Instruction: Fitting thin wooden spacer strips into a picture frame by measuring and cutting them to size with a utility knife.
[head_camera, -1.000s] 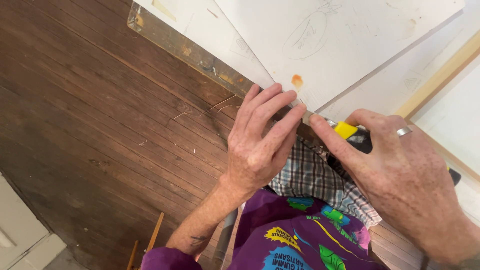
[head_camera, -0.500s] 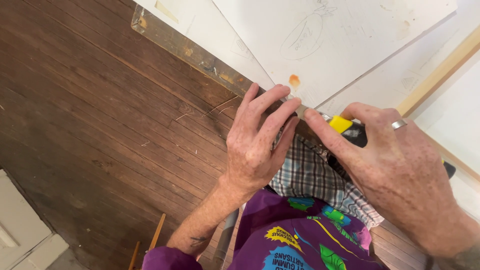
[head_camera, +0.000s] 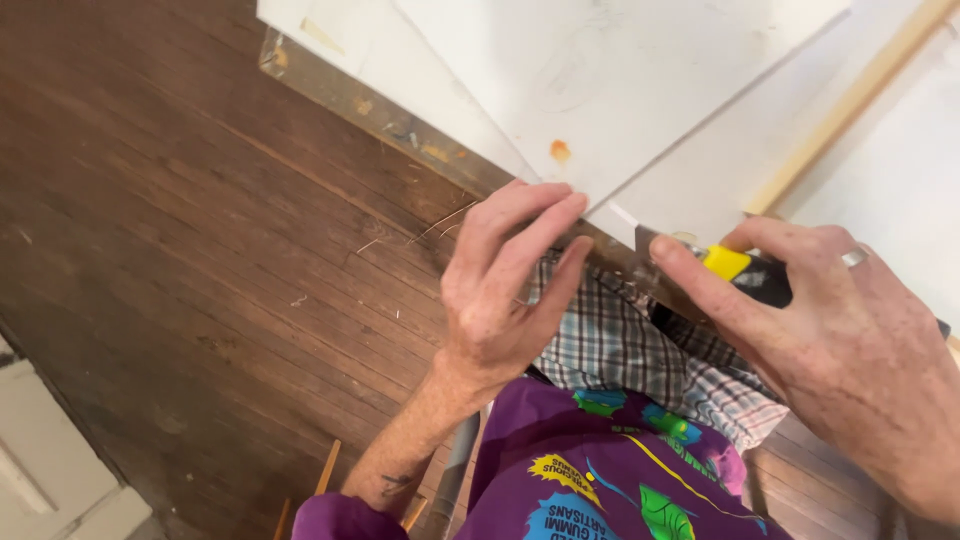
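utility knife: yellow front w/ black body behind it, short grey blade tip at its left end, most of the handle hidden under the right hand. long axis runs left-right in the scene, tilted a bit so the blade end sits slightly farther and the handle end nearer-right. blade points left, toward the corner of the white sheet. knife sits at the near edge of the desk, just beside that sheet corner; can't tell if the blade tip touches the sheet or the desk edge.

right hand wrapped round the knife, index finger stretched along its near side toward the blade, silver ring on one finger. left hand holds nothing: fingers together and nearly straight, tips resting on the desk edge at the sheet corner, just left of the blade, narrow gap btwn the two hands.

white sheet has a small orange spot near its corner and lies over a 2nd white board. pale wood strip runs diagonally at far right. desk edge is worn, w/ paint flecks. below: dark wood floor, plaid cloth and purple printed shirt at near centre.
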